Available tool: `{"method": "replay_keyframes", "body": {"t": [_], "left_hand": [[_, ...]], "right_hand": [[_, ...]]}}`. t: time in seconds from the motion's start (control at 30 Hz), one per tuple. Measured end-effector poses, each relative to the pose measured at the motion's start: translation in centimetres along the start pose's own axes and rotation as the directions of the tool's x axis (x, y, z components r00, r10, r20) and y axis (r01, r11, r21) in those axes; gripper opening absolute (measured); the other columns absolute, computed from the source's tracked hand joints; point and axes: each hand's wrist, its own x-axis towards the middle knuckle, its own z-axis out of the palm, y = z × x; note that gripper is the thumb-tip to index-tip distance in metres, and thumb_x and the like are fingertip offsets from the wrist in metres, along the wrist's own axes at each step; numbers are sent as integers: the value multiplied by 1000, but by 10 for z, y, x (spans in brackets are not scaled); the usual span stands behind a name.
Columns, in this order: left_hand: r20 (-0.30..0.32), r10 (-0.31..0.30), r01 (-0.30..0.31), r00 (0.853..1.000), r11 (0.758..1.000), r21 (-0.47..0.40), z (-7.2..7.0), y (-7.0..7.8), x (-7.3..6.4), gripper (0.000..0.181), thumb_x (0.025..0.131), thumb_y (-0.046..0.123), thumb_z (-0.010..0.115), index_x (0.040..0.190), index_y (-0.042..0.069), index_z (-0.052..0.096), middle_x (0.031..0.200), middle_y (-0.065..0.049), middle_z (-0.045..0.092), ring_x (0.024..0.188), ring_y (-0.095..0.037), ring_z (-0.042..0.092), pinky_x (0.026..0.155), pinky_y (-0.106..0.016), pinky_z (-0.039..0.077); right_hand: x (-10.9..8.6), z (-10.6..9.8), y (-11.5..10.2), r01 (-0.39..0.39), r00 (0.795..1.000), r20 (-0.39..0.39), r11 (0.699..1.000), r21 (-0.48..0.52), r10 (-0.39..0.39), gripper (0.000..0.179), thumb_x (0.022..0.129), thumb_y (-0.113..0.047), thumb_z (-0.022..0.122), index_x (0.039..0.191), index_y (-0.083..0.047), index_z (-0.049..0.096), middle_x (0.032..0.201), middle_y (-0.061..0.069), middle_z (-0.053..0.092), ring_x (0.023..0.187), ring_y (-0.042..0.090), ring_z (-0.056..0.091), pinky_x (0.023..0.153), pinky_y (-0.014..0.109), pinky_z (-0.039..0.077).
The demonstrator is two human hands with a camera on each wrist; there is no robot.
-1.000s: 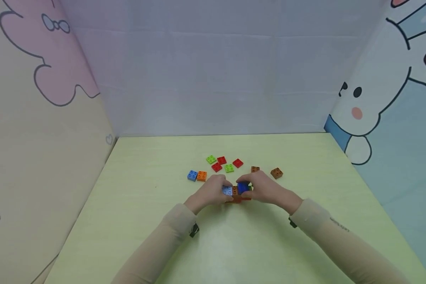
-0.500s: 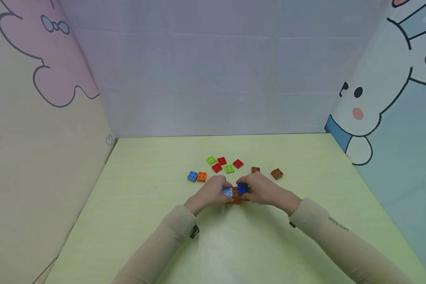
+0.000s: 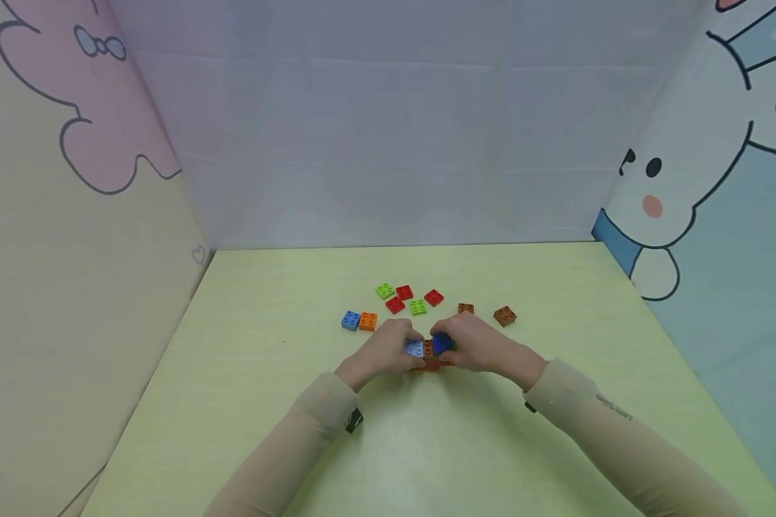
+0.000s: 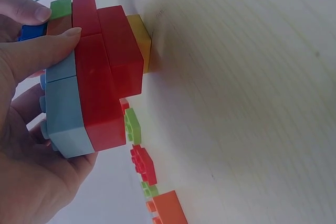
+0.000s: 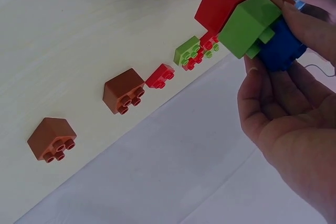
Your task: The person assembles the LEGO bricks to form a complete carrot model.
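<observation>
My left hand (image 3: 388, 350) grips the left end of a stack of toy building bricks, its thumb lying along the side. Light blue bricks (image 4: 65, 116) form that end of the upper layer, above red bricks (image 4: 100, 90), with a yellow brick (image 4: 140, 38) at the bottom. Between finger and thumb, my right hand (image 3: 481, 342) pinches a dark blue brick (image 5: 283, 48) at the stack's right end. It sits over a green brick (image 5: 249, 22), partly off its studs in the right wrist view. A brown brick (image 3: 428, 348) shows between the two blues.
Beyond the hands lie loose bricks on the pale table (image 3: 246, 402): a blue brick (image 3: 350, 320) beside an orange brick (image 3: 368, 321), several red and green ones around a green brick (image 3: 417, 307), and two brown bricks, one (image 3: 505, 316) farther right. Fabric walls (image 3: 388, 143) enclose the table's back and sides.
My right hand has shifted very slightly left with the dark blue brick, and less green shows beside it in the head view. The left hand keeps its hold in the same place.
</observation>
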Motion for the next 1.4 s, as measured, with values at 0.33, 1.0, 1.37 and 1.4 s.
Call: {"method": "replay_keyframes", "body": {"t": [0.33,1.0,1.37,1.4], "left_hand": [[14,-23,23,1000,1000,-11,0,2,0,36,80,29,79,110,11,72,87,4,51,82,-14,49,69,-25,43],[4,16,-16,1000,1000,19,-1,0,0,34,80,29,79,108,11,73,84,4,51,80,-13,48,68,-24,42],[-5,22,-22,1000,1000,7,-1,0,0,37,80,29,79,111,9,72,84,3,50,79,-14,47,66,-24,41],[-2,16,-16,1000,1000,3,-1,0,0,38,80,30,78,112,9,72,84,2,50,80,-14,46,66,-24,41]], "right_hand": [[0,-1,-3,10,1000,25,1000,-13,-9,32,79,-13,79,108,-5,67,93,-1,64,79,11,56,72,28,49],[0,3,4,23,1000,2,1000,17,-23,37,80,-14,79,113,-4,66,101,1,65,86,13,56,77,29,49],[-2,7,13,29,998,-59,994,101,-23,43,79,-16,80,117,-2,66,103,2,66,85,13,56,73,27,49],[-2,8,14,32,998,-66,994,108,-25,42,79,-16,80,117,-2,66,103,2,66,84,13,56,72,26,49]]}}
